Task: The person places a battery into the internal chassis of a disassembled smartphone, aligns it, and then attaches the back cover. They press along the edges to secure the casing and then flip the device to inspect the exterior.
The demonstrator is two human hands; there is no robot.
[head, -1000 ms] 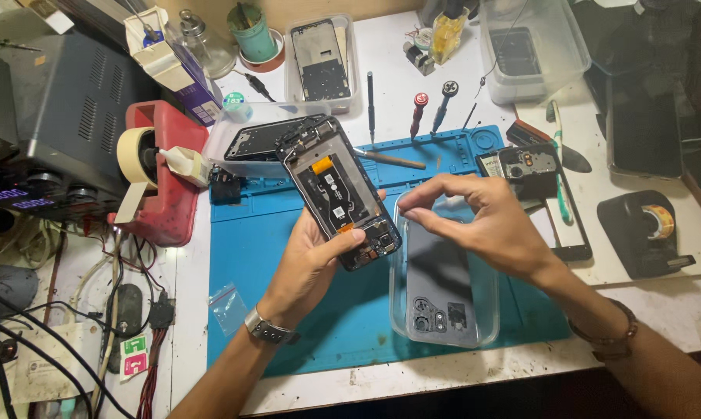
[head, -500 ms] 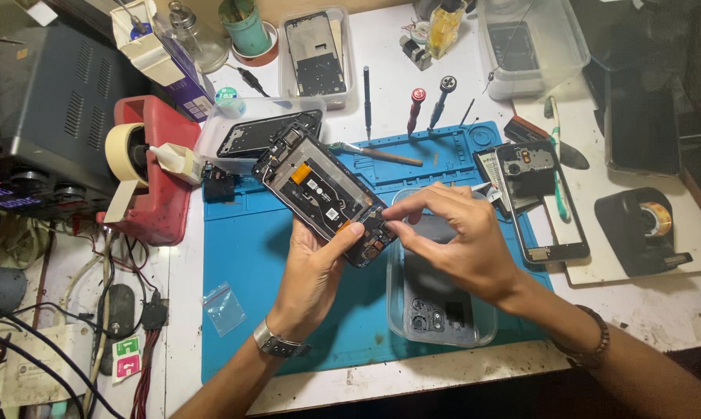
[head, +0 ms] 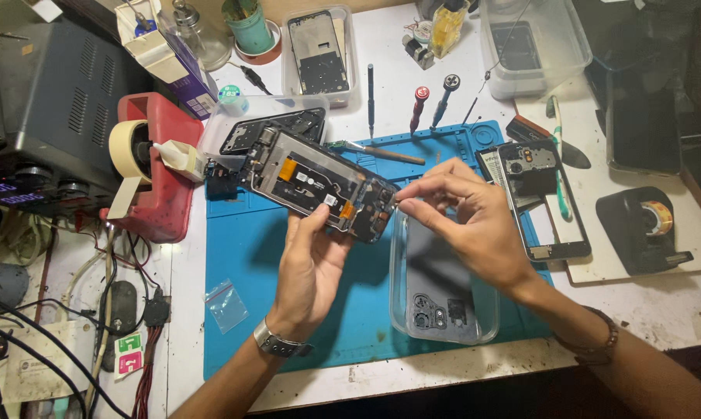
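Observation:
My left hand (head: 312, 268) grips an opened phone (head: 319, 185) with its back off, held tilted above the blue work mat (head: 250, 248). Its circuit board and orange flex strips face up. My right hand (head: 467, 225) pinches thumb and forefinger together at the phone's right end; whether a small part is between them I cannot tell. Under my right hand a clear phone case (head: 440, 299) lies on the mat. A watch is on my left wrist, a bracelet on my right.
Several screwdrivers (head: 417, 109) lie at the mat's far edge. A second stripped phone (head: 540, 198) lies to the right, a black tape dispenser (head: 647, 226) beyond it. Plastic trays (head: 319, 54) hold parts at the back. A red tape holder (head: 153, 171) and power supply (head: 44, 124) stand left.
The phone has turned from nearly upright to lying across, its top swung leftward. My right hand has come off the clear case and onto the phone's right end.

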